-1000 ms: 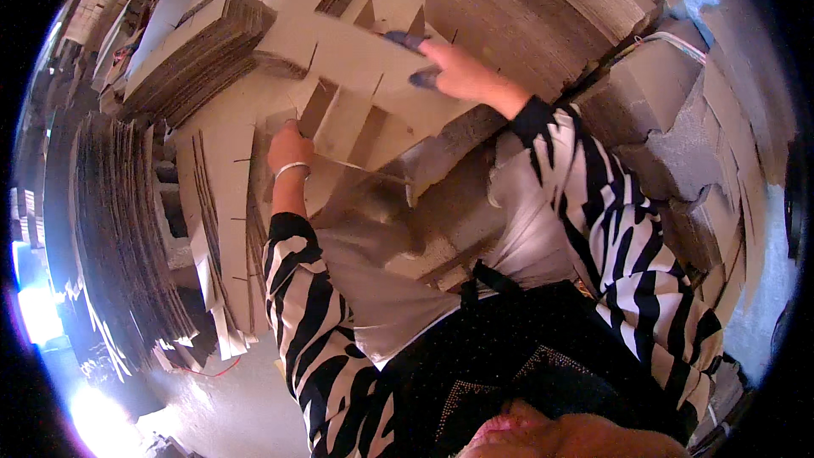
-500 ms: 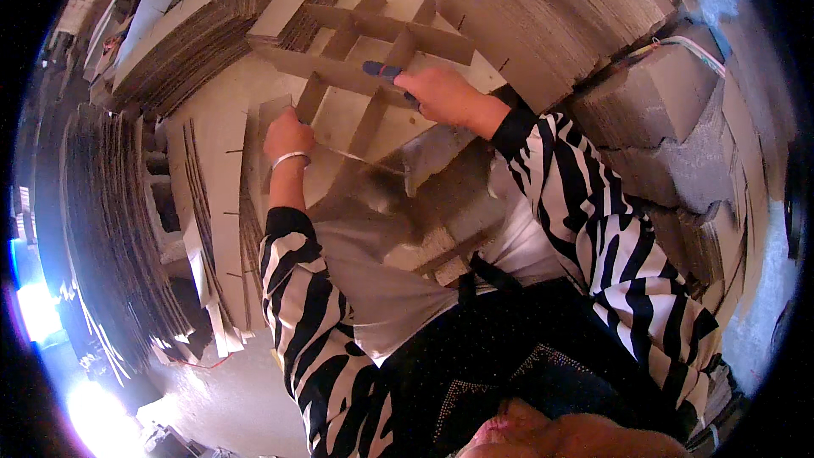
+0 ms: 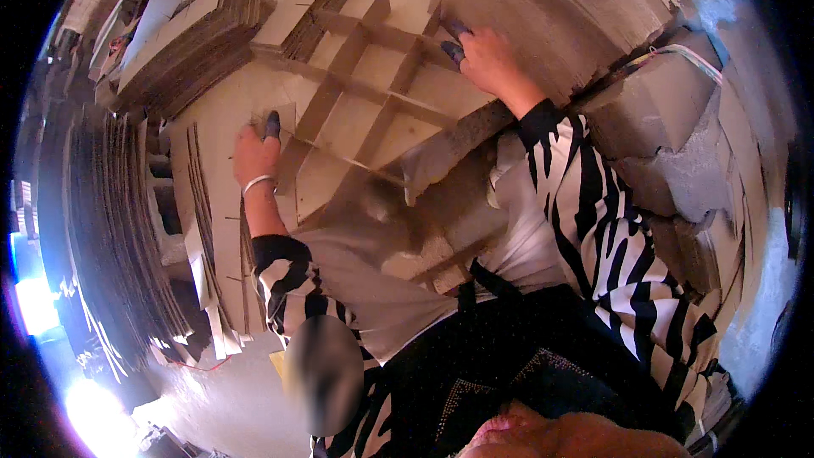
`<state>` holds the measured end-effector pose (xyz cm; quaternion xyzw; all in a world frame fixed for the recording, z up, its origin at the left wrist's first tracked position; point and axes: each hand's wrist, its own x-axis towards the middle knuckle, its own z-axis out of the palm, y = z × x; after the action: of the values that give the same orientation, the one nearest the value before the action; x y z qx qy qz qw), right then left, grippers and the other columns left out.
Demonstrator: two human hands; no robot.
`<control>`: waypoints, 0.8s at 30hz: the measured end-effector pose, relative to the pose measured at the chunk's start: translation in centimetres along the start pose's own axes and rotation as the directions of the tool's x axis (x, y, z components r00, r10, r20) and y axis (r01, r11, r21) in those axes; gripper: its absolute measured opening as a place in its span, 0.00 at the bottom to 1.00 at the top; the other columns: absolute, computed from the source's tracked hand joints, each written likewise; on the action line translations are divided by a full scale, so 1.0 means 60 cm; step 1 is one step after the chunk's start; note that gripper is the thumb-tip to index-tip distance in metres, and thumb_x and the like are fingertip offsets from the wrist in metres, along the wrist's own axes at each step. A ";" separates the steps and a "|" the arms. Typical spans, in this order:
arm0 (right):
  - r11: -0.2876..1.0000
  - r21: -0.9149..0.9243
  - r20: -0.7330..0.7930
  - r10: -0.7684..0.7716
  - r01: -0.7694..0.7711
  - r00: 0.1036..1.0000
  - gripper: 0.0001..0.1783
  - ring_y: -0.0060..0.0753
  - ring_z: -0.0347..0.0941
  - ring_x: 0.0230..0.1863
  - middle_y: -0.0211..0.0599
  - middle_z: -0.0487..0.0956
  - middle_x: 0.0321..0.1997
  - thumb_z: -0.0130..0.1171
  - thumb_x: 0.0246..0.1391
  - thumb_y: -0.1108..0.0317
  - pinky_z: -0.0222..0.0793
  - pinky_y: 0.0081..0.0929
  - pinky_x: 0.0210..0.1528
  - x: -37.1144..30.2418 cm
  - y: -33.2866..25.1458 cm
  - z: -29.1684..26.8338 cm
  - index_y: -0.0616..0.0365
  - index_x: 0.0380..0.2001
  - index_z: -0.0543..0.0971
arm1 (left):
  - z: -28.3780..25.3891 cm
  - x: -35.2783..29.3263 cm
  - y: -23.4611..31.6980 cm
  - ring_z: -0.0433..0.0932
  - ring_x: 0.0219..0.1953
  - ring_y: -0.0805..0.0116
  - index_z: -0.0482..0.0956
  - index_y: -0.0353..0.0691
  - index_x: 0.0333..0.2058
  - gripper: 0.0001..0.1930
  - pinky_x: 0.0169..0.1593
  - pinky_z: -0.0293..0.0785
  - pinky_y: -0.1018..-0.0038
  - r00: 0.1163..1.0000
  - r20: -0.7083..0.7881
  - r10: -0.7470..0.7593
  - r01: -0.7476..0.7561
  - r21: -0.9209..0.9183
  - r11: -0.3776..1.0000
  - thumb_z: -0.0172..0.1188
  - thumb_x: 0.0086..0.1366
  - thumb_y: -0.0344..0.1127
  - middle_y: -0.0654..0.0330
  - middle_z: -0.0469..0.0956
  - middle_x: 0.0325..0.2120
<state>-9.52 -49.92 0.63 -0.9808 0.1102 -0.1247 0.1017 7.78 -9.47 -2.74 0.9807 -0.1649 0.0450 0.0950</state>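
Note:
A grid of interlocked brown cardboard strips (image 3: 346, 83) stands on the pale work table in front of me. My left hand (image 3: 257, 155), with a white band at the wrist and a dark cover on the thumb, is at the grid's left end. Its fingers are curled beside a thin cardboard piece (image 3: 289, 171); what they grip, if anything, is hidden. My right hand (image 3: 493, 62) reaches over the grid's right end, next to a large stack of cardboard (image 3: 551, 21). Its thumb and forefinger, both in dark covers, are spread apart, and nothing shows between them.
Another cardboard stack (image 3: 191, 47) lies at the far left, and upright bundled sheets (image 3: 119, 220) stand at the left. Thin nails (image 3: 233, 218) stick up from the table's left part. Grey-brown blocks or bundles (image 3: 670, 161) are piled at the right.
My right hand has moved from the middle of the grid to the far right, its fingers now spread. My left hand has shifted left. A blurred oval patch now shows over my left sleeve.

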 end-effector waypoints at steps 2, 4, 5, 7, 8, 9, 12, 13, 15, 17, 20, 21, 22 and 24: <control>0.980 0.157 0.272 0.077 -0.124 0.959 0.17 0.54 0.77 0.38 0.52 0.80 0.34 0.52 0.47 0.65 0.70 0.47 0.40 -0.009 0.028 0.045 0.60 0.39 0.78 | 0.013 -0.011 0.023 0.75 0.47 0.41 0.76 0.39 0.46 0.21 0.49 0.72 0.54 0.952 0.258 0.166 -0.152 -0.074 0.986 0.57 0.53 0.38 0.42 0.75 0.46; 0.904 0.420 0.316 -0.058 -0.085 0.947 0.16 0.46 0.76 0.41 0.50 0.80 0.38 0.50 0.51 0.65 0.71 0.40 0.43 -0.032 0.036 0.109 0.61 0.41 0.77 | 0.001 -0.074 0.206 0.76 0.45 0.40 0.71 0.36 0.54 0.28 0.48 0.73 0.54 0.876 0.420 0.236 -0.097 -0.325 0.941 0.56 0.52 0.34 0.37 0.77 0.42; 0.841 0.535 0.371 -0.152 -0.077 0.916 0.17 0.38 0.76 0.44 0.49 0.80 0.41 0.50 0.55 0.64 0.71 0.34 0.45 -0.029 -0.015 0.112 0.62 0.44 0.77 | 0.015 -0.103 0.238 0.75 0.44 0.38 0.69 0.35 0.54 0.28 0.48 0.72 0.53 0.893 0.335 0.301 -0.176 -0.356 0.918 0.56 0.52 0.33 0.37 0.76 0.41; 0.690 0.689 0.417 -0.126 -0.222 0.900 0.17 0.33 0.75 0.44 0.43 0.81 0.41 0.50 0.57 0.64 0.71 0.30 0.45 -0.030 -0.038 0.119 0.59 0.46 0.77 | 0.038 -0.143 0.321 0.75 0.43 0.35 0.64 0.35 0.56 0.30 0.48 0.71 0.51 0.891 0.306 0.335 -0.206 -0.383 0.900 0.55 0.52 0.30 0.36 0.76 0.41; 0.601 0.744 0.442 -0.114 -0.293 0.890 0.17 0.30 0.75 0.44 0.40 0.81 0.41 0.50 0.58 0.64 0.71 0.27 0.45 -0.029 -0.039 0.116 0.58 0.47 0.77 | 0.028 -0.151 0.352 0.74 0.44 0.35 0.62 0.36 0.58 0.32 0.48 0.71 0.52 0.886 0.364 0.288 -0.147 -0.369 0.918 0.54 0.52 0.29 0.35 0.76 0.41; 0.588 0.739 0.469 -0.102 -0.327 0.877 0.16 0.28 0.76 0.45 0.33 0.81 0.43 0.49 0.61 0.65 0.71 0.27 0.45 -0.024 -0.033 0.096 0.58 0.48 0.77 | 0.008 -0.146 0.353 0.74 0.46 0.37 0.60 0.34 0.60 0.32 0.49 0.71 0.54 0.908 0.296 0.296 -0.134 -0.463 0.876 0.53 0.54 0.28 0.36 0.76 0.42; 0.319 0.920 0.270 -0.095 -0.228 0.958 0.17 0.27 0.78 0.44 0.34 0.81 0.46 0.45 0.64 0.65 0.71 0.24 0.43 0.002 -0.047 0.061 0.58 0.50 0.76 | -0.070 -0.112 0.264 0.74 0.49 0.42 0.57 0.31 0.62 0.31 0.52 0.70 0.60 0.969 0.068 0.237 -0.129 -0.679 0.723 0.51 0.57 0.25 0.39 0.76 0.44; 0.219 0.941 0.257 0.029 -0.257 0.966 0.17 0.26 0.79 0.43 0.34 0.81 0.46 0.43 0.65 0.64 0.70 0.23 0.43 -0.006 -0.029 0.024 0.58 0.51 0.75 | -0.083 -0.091 0.235 0.75 0.49 0.45 0.58 0.32 0.61 0.31 0.53 0.70 0.61 0.964 -0.026 0.265 -0.190 -0.766 0.615 0.50 0.57 0.24 0.41 0.77 0.45; 0.302 0.918 0.206 0.193 -0.258 0.959 0.18 0.23 0.78 0.43 0.34 0.81 0.45 0.42 0.66 0.60 0.68 0.19 0.40 -0.015 0.010 0.004 0.56 0.51 0.74 | -0.136 -0.061 0.163 0.76 0.47 0.52 0.62 0.33 0.59 0.29 0.53 0.70 0.65 0.952 -0.223 0.209 -0.299 -0.820 0.487 0.48 0.56 0.21 0.45 0.78 0.44; 0.341 0.898 0.189 0.275 -0.279 0.943 0.17 0.22 0.79 0.40 0.34 0.82 0.43 0.42 0.65 0.63 0.68 0.18 0.36 -0.021 0.067 0.017 0.55 0.51 0.75 | -0.221 -0.064 0.116 0.76 0.44 0.59 0.67 0.34 0.55 0.27 0.52 0.70 0.69 0.905 -0.414 0.104 -0.391 -0.709 0.587 0.46 0.54 0.18 0.50 0.78 0.42; 0.439 0.853 0.172 0.275 -0.282 0.946 0.17 0.22 0.80 0.37 0.34 0.83 0.40 0.42 0.65 0.67 0.68 0.17 0.32 -0.029 0.063 0.026 0.57 0.50 0.76 | -0.393 -0.113 0.042 0.76 0.39 0.62 0.72 0.35 0.49 0.24 0.49 0.71 0.69 0.840 -0.533 -0.101 -0.297 -0.608 0.737 0.45 0.51 0.17 0.50 0.78 0.40; 0.483 0.834 0.158 0.255 -0.267 0.954 0.17 0.22 0.80 0.36 0.34 0.83 0.40 0.42 0.65 0.67 0.68 0.17 0.31 -0.024 0.052 0.026 0.58 0.50 0.76 | -0.419 -0.127 -0.009 0.78 0.38 0.58 0.71 0.35 0.50 0.25 0.48 0.73 0.67 0.833 -0.542 -0.111 -0.268 -0.570 0.777 0.45 0.51 0.17 0.49 0.77 0.40; 0.509 0.824 0.148 0.234 -0.250 0.961 0.16 0.22 0.80 0.36 0.34 0.83 0.40 0.42 0.65 0.67 0.68 0.17 0.31 -0.022 0.056 0.028 0.59 0.50 0.76 | -0.432 -0.138 -0.055 0.78 0.38 0.55 0.70 0.35 0.51 0.25 0.47 0.73 0.65 0.824 -0.559 -0.088 -0.203 -0.437 0.876 0.46 0.52 0.17 0.48 0.77 0.40; 0.558 0.800 0.128 0.205 -0.223 0.970 0.16 0.23 0.79 0.36 0.34 0.83 0.39 0.43 0.65 0.69 0.68 0.18 0.32 -0.022 0.070 0.039 0.61 0.50 0.75 | -0.433 -0.157 -0.143 0.78 0.39 0.48 0.69 0.36 0.53 0.26 0.45 0.75 0.61 0.808 -0.589 -0.007 -0.010 -0.026 1.000 0.47 0.53 0.18 0.46 0.76 0.40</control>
<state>-10.95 -53.22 -2.81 -0.8072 0.1584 -0.1380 0.5517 0.29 6.70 20.05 0.9170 -0.1286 0.3442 0.1549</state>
